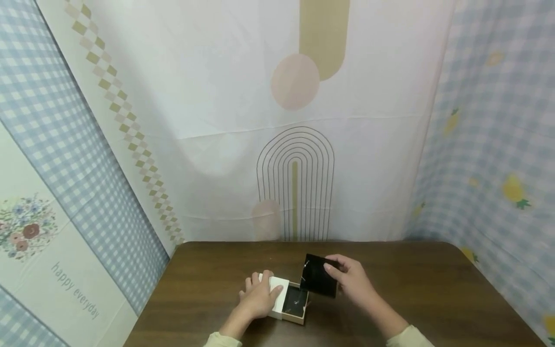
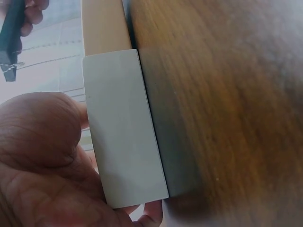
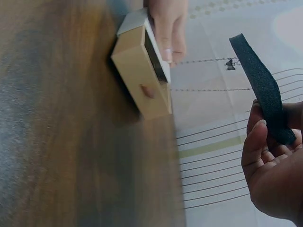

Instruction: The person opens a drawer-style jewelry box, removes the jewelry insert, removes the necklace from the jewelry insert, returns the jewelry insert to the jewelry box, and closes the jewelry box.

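A small drawer-style jewelry box lies on the table, its kraft tray (image 1: 295, 319) slid partly out of the white sleeve (image 1: 282, 285). My left hand (image 1: 259, 296) grips the sleeve, thumb on top and fingers around its far end. Dark lining (image 1: 295, 302) shows inside the tray. To the right, above the table, my right hand (image 1: 353, 282) pinches a black foam pad (image 1: 318, 277) by its right edge. Thin chain strands (image 3: 210, 89) run from the pad toward the box, with a tiny dark pendant (image 3: 230, 65) near the pad. A brown pull tab (image 3: 147, 91) marks the tray's front.
The brown wooden table (image 1: 416, 279) reaches back to a white printed cloth (image 1: 225, 183). Blue checked cloths hang at both sides, the right one (image 1: 490, 144) with pineapple prints.
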A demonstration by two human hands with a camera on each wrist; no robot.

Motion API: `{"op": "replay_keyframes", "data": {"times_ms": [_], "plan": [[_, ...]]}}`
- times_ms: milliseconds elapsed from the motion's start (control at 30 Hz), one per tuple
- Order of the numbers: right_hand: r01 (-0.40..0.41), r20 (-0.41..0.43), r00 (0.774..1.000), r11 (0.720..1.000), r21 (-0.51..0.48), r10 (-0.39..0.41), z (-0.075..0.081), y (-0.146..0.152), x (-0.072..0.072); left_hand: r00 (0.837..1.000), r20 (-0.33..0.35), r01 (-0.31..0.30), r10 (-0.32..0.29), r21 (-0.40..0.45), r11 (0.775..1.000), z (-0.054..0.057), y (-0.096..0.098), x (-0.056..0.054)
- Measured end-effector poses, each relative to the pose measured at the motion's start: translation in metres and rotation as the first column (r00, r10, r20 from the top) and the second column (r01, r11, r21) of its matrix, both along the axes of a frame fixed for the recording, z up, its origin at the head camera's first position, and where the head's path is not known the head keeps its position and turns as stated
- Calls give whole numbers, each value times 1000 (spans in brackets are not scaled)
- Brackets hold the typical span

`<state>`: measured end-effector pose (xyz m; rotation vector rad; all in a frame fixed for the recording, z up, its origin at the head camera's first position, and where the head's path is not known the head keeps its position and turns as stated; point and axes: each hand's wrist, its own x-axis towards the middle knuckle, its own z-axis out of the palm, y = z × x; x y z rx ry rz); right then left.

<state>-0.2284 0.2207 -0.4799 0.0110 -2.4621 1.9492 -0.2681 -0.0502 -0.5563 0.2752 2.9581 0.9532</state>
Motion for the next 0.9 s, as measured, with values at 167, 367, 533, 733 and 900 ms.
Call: {"op": "replay_keyframes", "data": {"times_ms": [167, 367, 533, 733, 900], "plan": [[46, -2, 999, 999, 0, -46, 12, 4, 1, 1000, -5, -17, 17, 5, 1000, 2, -5, 4], [98, 10, 995, 994, -38, -97, 23, 13, 3, 999, 14, -40, 40, 9, 999, 13, -15, 12], [121, 6, 993, 989, -87, -121, 30, 23, 2, 998, 28, -63, 63, 16, 998, 20, -29, 13], [176, -15, 984, 983, -56, -177, 36, 41, 3, 996, 7, -94, 94, 10, 996, 17, -41, 13], [215, -22, 976, 976, -43, -216, 42, 59, 4, 996, 33, -88, 87, 15, 996, 20, -48, 10]]}}
